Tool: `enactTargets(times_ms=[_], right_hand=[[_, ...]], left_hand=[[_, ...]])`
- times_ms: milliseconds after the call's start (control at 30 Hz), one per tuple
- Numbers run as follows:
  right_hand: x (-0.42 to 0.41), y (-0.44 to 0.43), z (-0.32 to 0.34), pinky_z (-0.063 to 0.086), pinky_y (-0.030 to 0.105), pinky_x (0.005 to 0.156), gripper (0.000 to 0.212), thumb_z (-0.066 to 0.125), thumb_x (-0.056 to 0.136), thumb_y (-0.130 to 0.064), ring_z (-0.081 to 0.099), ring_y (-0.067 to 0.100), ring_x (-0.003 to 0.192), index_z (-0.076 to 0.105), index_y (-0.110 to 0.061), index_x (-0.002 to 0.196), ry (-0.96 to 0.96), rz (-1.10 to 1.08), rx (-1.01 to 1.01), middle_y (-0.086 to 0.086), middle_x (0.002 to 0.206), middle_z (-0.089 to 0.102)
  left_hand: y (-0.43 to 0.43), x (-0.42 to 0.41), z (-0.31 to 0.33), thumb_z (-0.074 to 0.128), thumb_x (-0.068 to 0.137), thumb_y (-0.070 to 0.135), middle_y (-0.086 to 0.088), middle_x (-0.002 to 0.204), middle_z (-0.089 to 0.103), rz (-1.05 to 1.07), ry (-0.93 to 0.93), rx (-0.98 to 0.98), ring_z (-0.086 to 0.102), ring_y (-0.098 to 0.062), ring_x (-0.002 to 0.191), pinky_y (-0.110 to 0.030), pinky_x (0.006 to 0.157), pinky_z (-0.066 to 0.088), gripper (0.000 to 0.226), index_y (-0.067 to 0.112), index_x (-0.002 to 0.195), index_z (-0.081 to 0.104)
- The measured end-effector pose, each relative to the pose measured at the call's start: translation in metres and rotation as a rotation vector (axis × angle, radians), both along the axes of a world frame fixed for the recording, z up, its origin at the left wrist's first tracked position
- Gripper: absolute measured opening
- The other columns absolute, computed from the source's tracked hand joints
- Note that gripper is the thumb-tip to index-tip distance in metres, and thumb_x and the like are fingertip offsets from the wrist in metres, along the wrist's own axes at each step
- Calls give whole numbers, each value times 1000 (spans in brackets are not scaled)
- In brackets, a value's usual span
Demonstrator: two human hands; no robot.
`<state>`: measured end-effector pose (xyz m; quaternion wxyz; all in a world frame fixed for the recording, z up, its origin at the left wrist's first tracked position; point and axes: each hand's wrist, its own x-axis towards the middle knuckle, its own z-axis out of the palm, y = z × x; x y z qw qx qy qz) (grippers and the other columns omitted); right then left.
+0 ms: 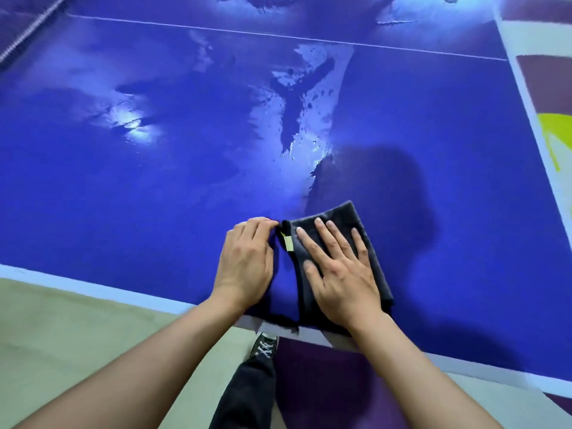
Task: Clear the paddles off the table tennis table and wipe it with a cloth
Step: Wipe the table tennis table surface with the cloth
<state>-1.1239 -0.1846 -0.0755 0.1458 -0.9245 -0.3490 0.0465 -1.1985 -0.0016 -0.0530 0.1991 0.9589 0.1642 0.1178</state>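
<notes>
Charcoal-grey cloth, soft and nappy, is lying folded into a rough rectangle on the table tennis table, close to its near edge. The right hand is pressing flat on top of it, fingers straight and spread across the fabric. The left hand is resting just beside it with fingers curled, their tips pinching the cloth's upper left corner, right above a small pale yellow tag that is sticking out of the fold.

Around the hands the tabletop is showing as a smooth, deep blue sheet bordered by a white band. Farther out, wet streaks and scattered droplets are glistening in irregular smears, catching bright reflections. A thin white line is running straight across the far part of the surface. At the top left corner the net is appearing as a blurred woven strip.

Below the table edge, a black canvas shoe with white laces and a dark trouser leg are standing on flooring that is beige on one side and purple on the other.
</notes>
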Motion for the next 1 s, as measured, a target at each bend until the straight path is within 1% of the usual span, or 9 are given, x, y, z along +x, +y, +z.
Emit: enactTargets(times_ms=[100, 233, 333, 467, 533, 600, 733, 867, 1000], right_hand=[[39, 32, -1, 0, 47, 127, 59, 27, 100, -49, 7, 6, 156, 23, -46, 158, -7, -48, 8, -6, 169, 20], [110, 70, -3, 2, 48, 127, 60, 27, 98, -49, 9, 7, 156, 23, -47, 158, -23, -101, 1, -6, 169, 20], [187, 101, -3, -2, 46, 126, 60, 25, 98, -50, 6, 7, 156, 21, -47, 158, -13, -152, -31, -6, 169, 17], [294, 135, -3, -4, 45, 126, 61, 22, 98, -51, 4, 7, 156, 19, -47, 159, 5, -244, -64, -7, 170, 14], [346, 149, -4, -5, 45, 126, 60, 24, 99, -51, 3, 8, 156, 19, -46, 159, 12, -261, -81, -7, 170, 13], [393, 158, -2, -6, 45, 126, 59, 25, 100, -49, 4, 9, 156, 19, -46, 159, 30, -270, -98, -6, 170, 13], [473, 186, 1, -6, 47, 126, 58, 28, 102, -46, 4, 10, 157, 21, -43, 159, 37, -361, -129, -4, 171, 12], [522, 214, 1, -6, 47, 126, 59, 28, 102, -45, 6, 11, 157, 22, -39, 160, 30, -392, -121, -2, 171, 13], [541, 222, 0, -5, 49, 126, 59, 27, 102, -44, 9, 14, 157, 25, -37, 160, 14, -401, -100, 1, 170, 16]], left_hand=[[22, 37, 1, 40, 89, 10, -7, 129, 62, -5, 13, 14, 54, -29, 115, -39, 102, 40, 45, 9, 130, 59], [60, 113, -3, 34, 92, 17, -10, 136, 60, -51, 10, 63, 53, -30, 126, -39, 111, 36, 48, 7, 130, 61], [99, 181, -10, 34, 91, 17, -9, 142, 59, -66, 16, 126, 51, -33, 132, -41, 113, 34, 48, 9, 129, 63], [141, 248, -19, 30, 94, 19, -14, 151, 51, -117, 115, 205, 45, -40, 140, -49, 118, 33, 55, 5, 141, 55], [148, 259, -24, 33, 97, 21, -16, 153, 47, -116, 142, 213, 40, -40, 143, -50, 120, 31, 54, 3, 145, 50], [147, 259, -25, 33, 99, 21, -17, 154, 46, -115, 129, 209, 38, -40, 145, -51, 120, 30, 52, 2, 146, 49], [144, 259, -23, 37, 99, 18, -15, 157, 44, -93, 100, 192, 36, -38, 147, -51, 120, 29, 51, 2, 147, 48], [145, 261, -25, 37, 98, 19, -12, 160, 40, -106, 117, 214, 33, -39, 148, -51, 121, 28, 54, 4, 150, 45], [146, 260, -25, 37, 98, 20, -11, 162, 37, -116, 122, 227, 31, -38, 150, -50, 122, 27, 56, 5, 152, 43]])
